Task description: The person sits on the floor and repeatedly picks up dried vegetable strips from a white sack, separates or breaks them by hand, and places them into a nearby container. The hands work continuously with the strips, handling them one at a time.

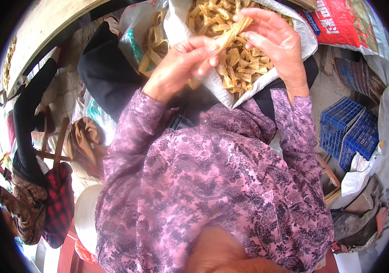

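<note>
Above a white woven sack my left hand pinches the lower end of a flat, yellowish dried plant strip between thumb and fingers. My right hand is at the strip's upper end, thumb and fingers spread around it; whether they touch it is hard to tell. Many folded or knotted pieces of similar yellow strip fill the sack, which rests on my lap. Longer loose strips lie in a clear plastic bag just left of the sack.
A red printed sack lies at the upper right, above blue plastic crates. A pale table edge curves across the upper left. Another person in dark trousers sits at the left, near a wooden frame and brown cloth.
</note>
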`<action>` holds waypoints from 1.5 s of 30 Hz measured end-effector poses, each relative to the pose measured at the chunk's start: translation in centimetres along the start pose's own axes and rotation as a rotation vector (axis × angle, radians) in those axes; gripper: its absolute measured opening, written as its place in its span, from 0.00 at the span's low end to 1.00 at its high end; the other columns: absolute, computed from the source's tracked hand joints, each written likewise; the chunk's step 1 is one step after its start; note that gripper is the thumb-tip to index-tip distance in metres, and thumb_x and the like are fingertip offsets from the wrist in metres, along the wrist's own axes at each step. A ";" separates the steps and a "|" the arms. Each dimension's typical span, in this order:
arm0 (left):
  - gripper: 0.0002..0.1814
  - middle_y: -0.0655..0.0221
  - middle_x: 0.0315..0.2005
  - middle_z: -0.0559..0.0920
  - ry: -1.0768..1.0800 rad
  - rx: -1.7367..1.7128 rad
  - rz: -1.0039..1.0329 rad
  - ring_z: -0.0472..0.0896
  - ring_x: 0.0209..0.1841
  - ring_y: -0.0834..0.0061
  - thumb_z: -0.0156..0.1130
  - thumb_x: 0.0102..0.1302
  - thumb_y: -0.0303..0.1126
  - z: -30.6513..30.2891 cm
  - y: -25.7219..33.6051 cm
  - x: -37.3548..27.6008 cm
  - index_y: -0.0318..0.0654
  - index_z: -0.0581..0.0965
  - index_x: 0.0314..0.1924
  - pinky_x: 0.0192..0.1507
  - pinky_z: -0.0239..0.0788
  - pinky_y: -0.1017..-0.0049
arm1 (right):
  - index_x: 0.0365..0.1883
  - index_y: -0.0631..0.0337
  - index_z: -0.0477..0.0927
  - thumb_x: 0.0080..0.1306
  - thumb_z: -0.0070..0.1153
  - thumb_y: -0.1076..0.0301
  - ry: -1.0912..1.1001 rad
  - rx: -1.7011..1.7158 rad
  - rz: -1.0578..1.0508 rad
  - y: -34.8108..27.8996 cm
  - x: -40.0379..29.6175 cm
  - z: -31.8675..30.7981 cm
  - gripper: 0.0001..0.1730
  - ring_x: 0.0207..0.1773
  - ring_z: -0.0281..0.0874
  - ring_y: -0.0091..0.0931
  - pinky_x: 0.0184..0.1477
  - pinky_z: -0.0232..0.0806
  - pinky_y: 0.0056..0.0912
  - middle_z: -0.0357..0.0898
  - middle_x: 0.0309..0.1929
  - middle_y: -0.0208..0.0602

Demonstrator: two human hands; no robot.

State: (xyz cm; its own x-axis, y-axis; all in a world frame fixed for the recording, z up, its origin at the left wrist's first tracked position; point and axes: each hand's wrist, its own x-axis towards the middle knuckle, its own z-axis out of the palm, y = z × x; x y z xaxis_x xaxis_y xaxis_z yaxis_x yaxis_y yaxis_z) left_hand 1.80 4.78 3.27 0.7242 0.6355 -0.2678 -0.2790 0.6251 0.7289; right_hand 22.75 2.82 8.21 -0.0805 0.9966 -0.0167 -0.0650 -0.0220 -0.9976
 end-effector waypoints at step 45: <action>0.13 0.76 0.25 0.80 0.134 0.345 0.161 0.75 0.29 0.90 0.57 0.68 0.37 2.2 -0.8 0.5 0.35 0.81 0.42 0.30 0.65 0.86 | 0.45 0.66 0.80 0.63 0.59 0.65 -0.464 0.453 0.318 -0.1 -3.5 0.7 0.16 0.19 0.65 0.07 0.18 0.54 0.07 0.81 0.30 0.27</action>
State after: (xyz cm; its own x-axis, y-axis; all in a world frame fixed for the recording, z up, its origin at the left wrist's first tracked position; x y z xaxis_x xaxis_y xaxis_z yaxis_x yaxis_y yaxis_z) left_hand 3.78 3.57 3.95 0.5936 0.7805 -0.1961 -0.1375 0.3385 0.9309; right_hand 22.32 -0.71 8.46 -0.5714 0.8026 -0.1713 -0.3666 -0.4364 -0.8217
